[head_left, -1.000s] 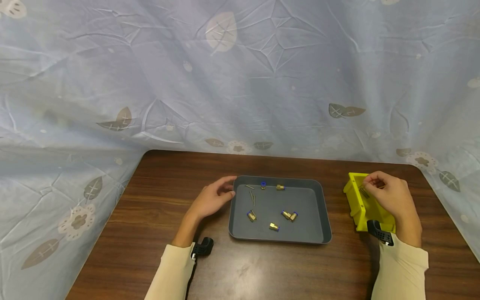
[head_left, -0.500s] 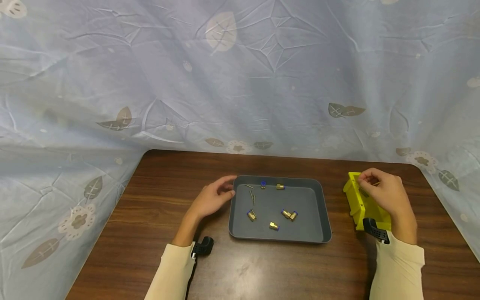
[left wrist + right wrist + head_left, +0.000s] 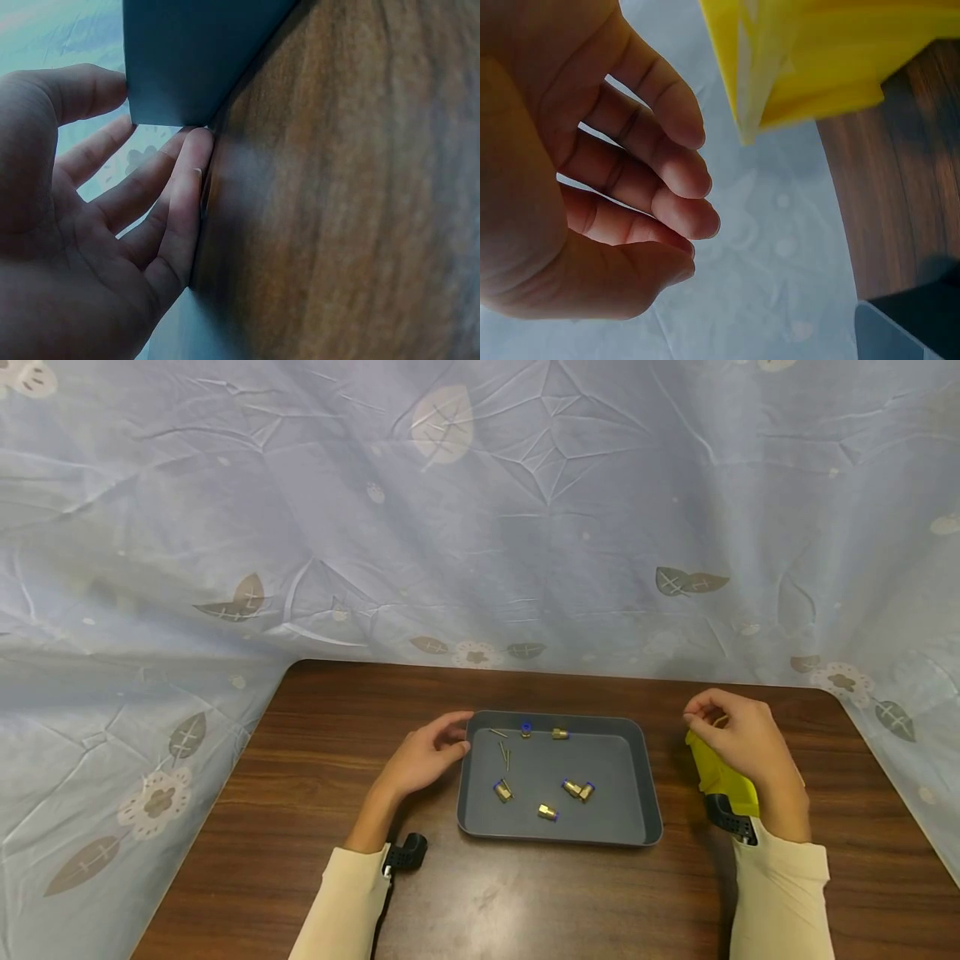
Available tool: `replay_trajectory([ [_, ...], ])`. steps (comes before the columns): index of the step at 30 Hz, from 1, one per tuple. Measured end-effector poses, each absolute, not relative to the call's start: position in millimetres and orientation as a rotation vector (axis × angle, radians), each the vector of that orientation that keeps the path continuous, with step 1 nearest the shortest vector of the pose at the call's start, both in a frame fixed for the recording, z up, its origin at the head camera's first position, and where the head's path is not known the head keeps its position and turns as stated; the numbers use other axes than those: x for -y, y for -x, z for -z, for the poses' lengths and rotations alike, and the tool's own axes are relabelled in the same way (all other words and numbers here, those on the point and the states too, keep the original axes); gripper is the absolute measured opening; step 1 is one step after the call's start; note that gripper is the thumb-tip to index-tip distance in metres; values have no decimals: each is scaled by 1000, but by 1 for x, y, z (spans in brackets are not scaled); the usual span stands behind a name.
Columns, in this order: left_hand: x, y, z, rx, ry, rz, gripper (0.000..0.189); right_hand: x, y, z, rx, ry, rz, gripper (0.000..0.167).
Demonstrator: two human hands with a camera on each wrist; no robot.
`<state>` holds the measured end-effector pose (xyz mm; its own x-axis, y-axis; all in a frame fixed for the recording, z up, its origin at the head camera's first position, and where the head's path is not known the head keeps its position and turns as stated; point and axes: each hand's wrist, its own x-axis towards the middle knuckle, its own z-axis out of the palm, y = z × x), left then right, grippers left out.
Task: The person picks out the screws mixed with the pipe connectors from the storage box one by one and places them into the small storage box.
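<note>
My left hand rests at the left end of a dark grey tray, its thumb and fingertips touching the outer wall near a corner. In the left wrist view the fingers are loosely bent beside the tray's wall. Several brass push-in fittings with blue collars lie in the tray, along with several thin metal pins. My right hand hovers over the yellow bin, which it partly hides. Its fingers are loosely curled, thumb tip close to the index fingertip; in the right wrist view nothing shows between them.
Both objects stand on a brown wooden table. A patterned cloth hangs behind and around it. Bare tabletop lies between the tray and the bin. Each wrist wears a black camera mount.
My right hand has moved left and slightly away from me, from inside the yellow bin toward its left edge. The left hand, tray and its contents have stayed put.
</note>
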<state>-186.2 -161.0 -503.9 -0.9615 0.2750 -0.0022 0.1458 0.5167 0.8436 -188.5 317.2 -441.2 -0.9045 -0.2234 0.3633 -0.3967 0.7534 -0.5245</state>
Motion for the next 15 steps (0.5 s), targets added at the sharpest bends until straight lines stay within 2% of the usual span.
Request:
replay_trajectory([
  [15,162,188,507,-2635,-368,-1401,52,-281,195,440,2706,-654,-928,8],
])
